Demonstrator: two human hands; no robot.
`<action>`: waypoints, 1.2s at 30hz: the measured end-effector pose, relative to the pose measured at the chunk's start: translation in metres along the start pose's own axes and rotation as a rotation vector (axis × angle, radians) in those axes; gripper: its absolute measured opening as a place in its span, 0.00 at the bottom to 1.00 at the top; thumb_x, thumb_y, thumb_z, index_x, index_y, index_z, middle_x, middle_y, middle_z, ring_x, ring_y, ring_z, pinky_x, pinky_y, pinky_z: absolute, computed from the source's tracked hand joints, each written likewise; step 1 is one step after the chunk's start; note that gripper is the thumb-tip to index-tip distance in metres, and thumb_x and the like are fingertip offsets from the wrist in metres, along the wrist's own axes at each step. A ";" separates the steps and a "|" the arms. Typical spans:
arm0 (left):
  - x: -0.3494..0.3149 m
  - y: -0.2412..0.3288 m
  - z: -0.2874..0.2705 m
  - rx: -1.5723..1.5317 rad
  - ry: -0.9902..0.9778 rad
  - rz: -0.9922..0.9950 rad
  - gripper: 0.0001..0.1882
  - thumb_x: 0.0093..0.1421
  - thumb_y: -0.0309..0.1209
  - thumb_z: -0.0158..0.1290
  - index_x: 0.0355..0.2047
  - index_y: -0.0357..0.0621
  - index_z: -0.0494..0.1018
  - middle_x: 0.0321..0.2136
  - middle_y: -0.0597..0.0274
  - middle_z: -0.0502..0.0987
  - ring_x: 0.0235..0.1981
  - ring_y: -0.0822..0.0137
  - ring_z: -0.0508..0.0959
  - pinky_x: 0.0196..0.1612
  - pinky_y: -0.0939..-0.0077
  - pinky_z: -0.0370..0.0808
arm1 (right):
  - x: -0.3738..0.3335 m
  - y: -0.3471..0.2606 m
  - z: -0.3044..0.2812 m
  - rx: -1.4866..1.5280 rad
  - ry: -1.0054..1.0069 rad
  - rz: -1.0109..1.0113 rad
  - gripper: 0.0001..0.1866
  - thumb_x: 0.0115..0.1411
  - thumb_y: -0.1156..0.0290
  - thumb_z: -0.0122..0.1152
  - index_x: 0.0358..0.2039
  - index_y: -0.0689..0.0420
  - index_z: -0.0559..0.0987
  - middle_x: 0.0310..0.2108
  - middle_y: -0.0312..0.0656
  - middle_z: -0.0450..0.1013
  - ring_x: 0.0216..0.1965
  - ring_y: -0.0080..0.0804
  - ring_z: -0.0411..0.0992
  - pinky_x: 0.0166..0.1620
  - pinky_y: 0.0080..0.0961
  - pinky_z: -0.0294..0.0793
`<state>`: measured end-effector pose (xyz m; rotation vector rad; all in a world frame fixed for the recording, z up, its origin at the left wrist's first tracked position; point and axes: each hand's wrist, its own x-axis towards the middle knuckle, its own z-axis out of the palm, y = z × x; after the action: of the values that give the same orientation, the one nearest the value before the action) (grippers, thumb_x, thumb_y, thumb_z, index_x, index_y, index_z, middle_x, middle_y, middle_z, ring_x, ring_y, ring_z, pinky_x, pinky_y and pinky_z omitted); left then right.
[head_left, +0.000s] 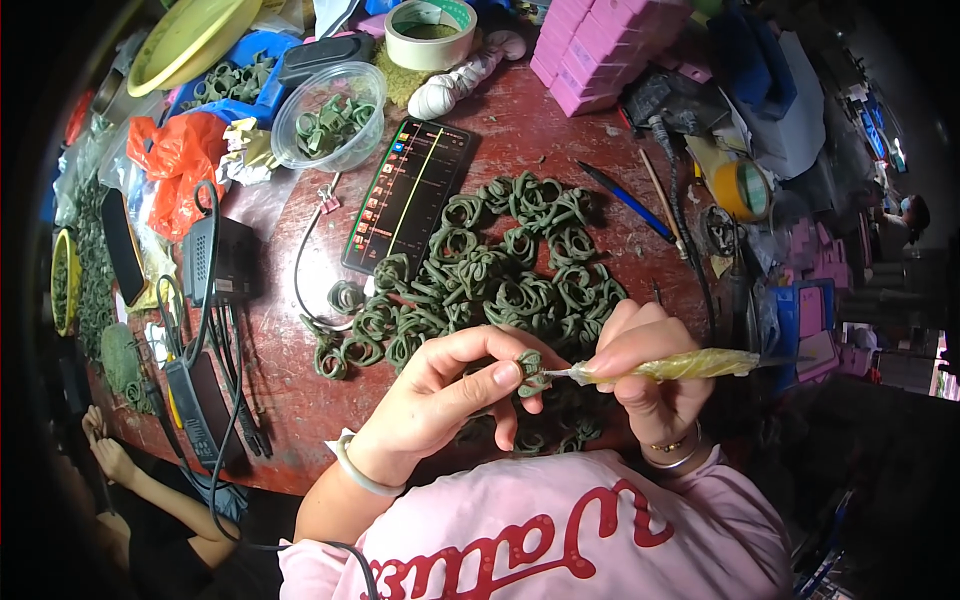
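My left hand (435, 390) pinches a small dark green ring (531, 368) between thumb and fingertips, in front of my chest. My right hand (640, 340) is closed round a slim hand tool (695, 366) with a yellow wrapped handle. The tool's thin metal tip points left and reaches the ring; whether it presses into it is too small to tell. Just beyond both hands lies a heap of similar green rings (480, 270), some of them partly hidden behind my fingers.
A lit phone (410, 195) lies beside the heap. Behind it stands a clear tub (285, 115) of green pieces. Pink blocks (600, 50) are stacked at the back, near a blue pen (625, 200). Cabled black boxes (220, 255) stand left; another person's arm (165, 495) shows lower left.
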<state>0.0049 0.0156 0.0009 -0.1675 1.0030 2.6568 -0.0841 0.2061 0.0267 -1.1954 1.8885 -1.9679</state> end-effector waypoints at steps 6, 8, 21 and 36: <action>0.000 0.000 -0.005 0.002 -0.079 -0.017 0.09 0.66 0.27 0.49 0.40 0.34 0.75 0.39 0.55 0.74 0.32 0.72 0.75 0.25 0.82 0.76 | -0.001 0.002 0.001 0.040 -0.037 0.005 0.07 0.63 0.70 0.59 0.38 0.60 0.77 0.35 0.40 0.76 0.29 0.28 0.71 0.34 0.27 0.67; 0.000 0.000 -0.004 0.021 -0.093 -0.007 0.08 0.66 0.27 0.49 0.40 0.34 0.75 0.39 0.55 0.74 0.32 0.72 0.75 0.24 0.82 0.76 | -0.003 0.004 0.002 0.162 -0.054 0.083 0.06 0.63 0.71 0.58 0.37 0.60 0.77 0.35 0.41 0.76 0.30 0.30 0.71 0.34 0.28 0.68; 0.001 -0.002 -0.004 -0.088 -0.070 0.016 0.07 0.65 0.26 0.50 0.40 0.36 0.74 0.46 0.50 0.72 0.34 0.72 0.75 0.26 0.81 0.78 | -0.004 0.004 0.005 0.158 0.185 0.096 0.16 0.64 0.60 0.57 0.31 0.61 0.73 0.27 0.38 0.67 0.24 0.23 0.62 0.28 0.22 0.60; 0.006 -0.005 -0.002 0.275 0.114 0.264 0.09 0.54 0.22 0.60 0.36 0.38 0.75 0.52 0.46 0.69 0.43 0.61 0.78 0.26 0.82 0.78 | 0.002 -0.005 0.007 -0.189 0.027 -0.111 0.12 0.57 0.70 0.66 0.40 0.60 0.78 0.31 0.39 0.75 0.24 0.28 0.70 0.27 0.23 0.69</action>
<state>0.0003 0.0193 -0.0052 -0.1351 1.5095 2.7245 -0.0791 0.2007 0.0309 -1.3562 2.1045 -1.9020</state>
